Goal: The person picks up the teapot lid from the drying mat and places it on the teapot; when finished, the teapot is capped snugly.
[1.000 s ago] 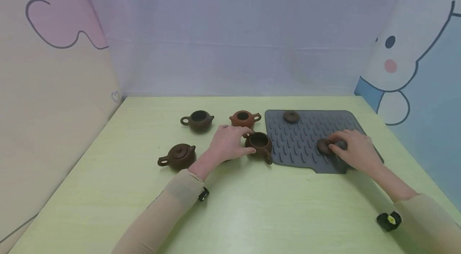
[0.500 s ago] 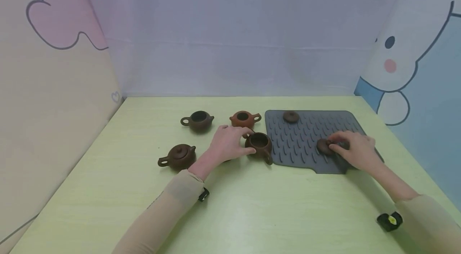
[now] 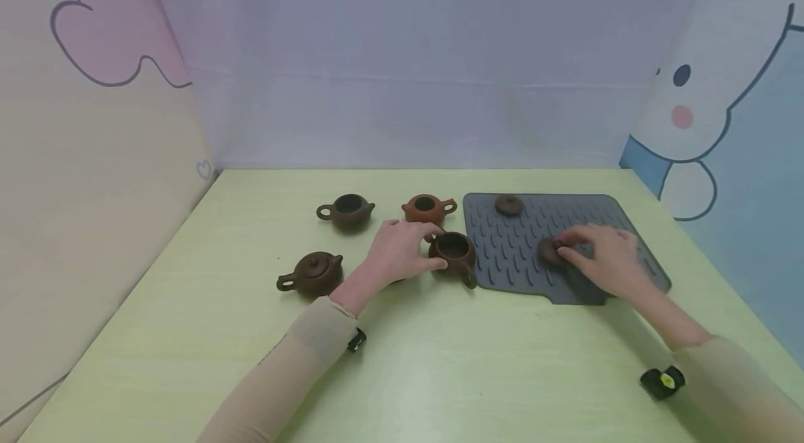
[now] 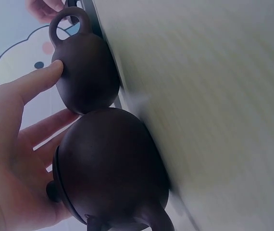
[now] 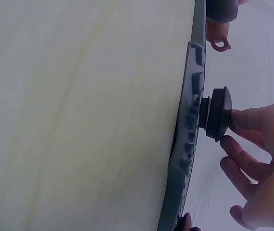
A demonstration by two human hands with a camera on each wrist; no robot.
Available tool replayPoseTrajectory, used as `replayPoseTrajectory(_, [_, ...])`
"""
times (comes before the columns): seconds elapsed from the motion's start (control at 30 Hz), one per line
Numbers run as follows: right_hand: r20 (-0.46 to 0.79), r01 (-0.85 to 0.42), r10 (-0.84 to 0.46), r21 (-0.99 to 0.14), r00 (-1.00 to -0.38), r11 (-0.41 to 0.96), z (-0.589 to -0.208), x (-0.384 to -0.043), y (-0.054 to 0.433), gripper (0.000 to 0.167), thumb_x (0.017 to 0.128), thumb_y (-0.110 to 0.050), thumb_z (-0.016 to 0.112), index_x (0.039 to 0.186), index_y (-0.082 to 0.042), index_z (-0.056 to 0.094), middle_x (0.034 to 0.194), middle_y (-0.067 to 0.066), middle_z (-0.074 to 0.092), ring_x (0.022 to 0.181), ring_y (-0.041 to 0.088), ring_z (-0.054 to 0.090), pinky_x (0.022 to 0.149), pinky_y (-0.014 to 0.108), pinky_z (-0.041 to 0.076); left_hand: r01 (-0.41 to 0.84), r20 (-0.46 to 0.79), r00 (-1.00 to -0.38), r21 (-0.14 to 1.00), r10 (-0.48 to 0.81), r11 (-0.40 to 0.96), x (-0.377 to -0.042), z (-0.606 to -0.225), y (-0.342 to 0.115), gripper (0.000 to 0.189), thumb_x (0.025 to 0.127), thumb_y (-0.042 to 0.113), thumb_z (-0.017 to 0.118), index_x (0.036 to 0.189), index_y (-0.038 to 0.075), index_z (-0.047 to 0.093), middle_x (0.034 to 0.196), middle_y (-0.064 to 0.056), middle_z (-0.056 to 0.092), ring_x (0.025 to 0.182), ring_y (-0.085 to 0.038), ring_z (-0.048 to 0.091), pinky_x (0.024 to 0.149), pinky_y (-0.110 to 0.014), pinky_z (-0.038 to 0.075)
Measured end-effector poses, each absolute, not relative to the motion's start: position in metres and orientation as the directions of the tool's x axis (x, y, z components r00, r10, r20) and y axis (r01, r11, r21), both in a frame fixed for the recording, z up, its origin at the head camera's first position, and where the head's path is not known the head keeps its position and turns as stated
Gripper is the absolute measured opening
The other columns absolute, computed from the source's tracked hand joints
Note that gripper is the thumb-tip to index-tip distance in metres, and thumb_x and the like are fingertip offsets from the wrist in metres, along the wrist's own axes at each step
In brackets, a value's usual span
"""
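Note:
My left hand (image 3: 398,249) holds a lidless brown teapot (image 3: 463,263) at the mat's left edge, thumb and fingers on its spout side. Its dark mouth faces up and its handle points toward me. In the left wrist view, a lidded teapot (image 4: 110,163) sits under the same hand, mostly hidden in the head view. Over the grey ridged mat (image 3: 502,261), my right hand (image 3: 606,258) pinches a dark brown teapot lid (image 3: 550,252) by its knob. The right wrist view shows this lid (image 5: 219,114) close to the ridges; I cannot tell whether it touches.
Another lid (image 3: 509,204) lies at the mat's back left. Behind the left hand stand a reddish lidless teapot (image 3: 426,208) and a dark lidless one (image 3: 350,211). A lidded brown teapot (image 3: 314,274) stands left of the forearm. A cloth wall closes the table's back.
My right hand has shifted a little to the left with the lid, toward the held teapot. The left hand and its teapot stay in place.

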State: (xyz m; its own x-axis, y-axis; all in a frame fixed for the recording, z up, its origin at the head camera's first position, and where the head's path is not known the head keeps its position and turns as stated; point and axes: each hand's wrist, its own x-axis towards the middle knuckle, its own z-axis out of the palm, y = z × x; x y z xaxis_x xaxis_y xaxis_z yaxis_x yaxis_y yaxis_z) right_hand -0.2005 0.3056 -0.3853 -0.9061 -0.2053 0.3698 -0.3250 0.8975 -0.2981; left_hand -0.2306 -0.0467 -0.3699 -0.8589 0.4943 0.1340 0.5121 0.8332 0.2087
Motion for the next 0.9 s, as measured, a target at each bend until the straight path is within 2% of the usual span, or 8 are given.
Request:
replayPoseTrajectory(0.23, [0.434,-0.374,-0.213,-0.330,-0.876,0.867,-0.384,-0.205,0.285,0.014,0.088,-0.015,0.074,0.100,-0.010,0.073,0.097,0.014,0.074,0.098,0.038,0.061,0.094,0.066,0.024,0.512,0.135,-0.859,0.206,0.494,0.834,-0.231,-0.370,-0.046,0.056,0.081,0.056,0.074,0.127,0.027,0.064,0.110,0.007,0.074,0.095,-0.015,0.070,0.096,-0.045,0.048])
replayPoseTrajectory(0.63, [0.502,-0.434,-0.219,-0.364,-0.837,0.824,-0.385,-0.212,0.257,0.015,0.088,-0.014,0.074,0.102,-0.010,0.072,0.097,0.012,0.073,0.100,0.034,0.058,0.098,0.065,0.024,0.503,0.125,-0.864,0.208,0.487,0.839,-0.230,-0.369,-0.046,0.056,0.081,0.056,0.074,0.128,0.027,0.064,0.110,0.008,0.074,0.096,-0.015,0.070,0.097,-0.045,0.048])
replayPoseTrajectory(0.9, [0.545,-0.489,-0.228,-0.398,-0.807,0.776,-0.387,-0.217,0.240,0.016,0.086,-0.012,0.075,0.102,-0.010,0.072,0.095,0.011,0.072,0.096,0.031,0.057,0.097,0.062,0.025,0.505,0.122,-0.863,0.209,0.489,0.838,-0.231,-0.368,-0.046,0.056,0.081,0.055,0.074,0.128,0.026,0.064,0.110,0.007,0.074,0.096,-0.015,0.070,0.097,-0.045,0.048])
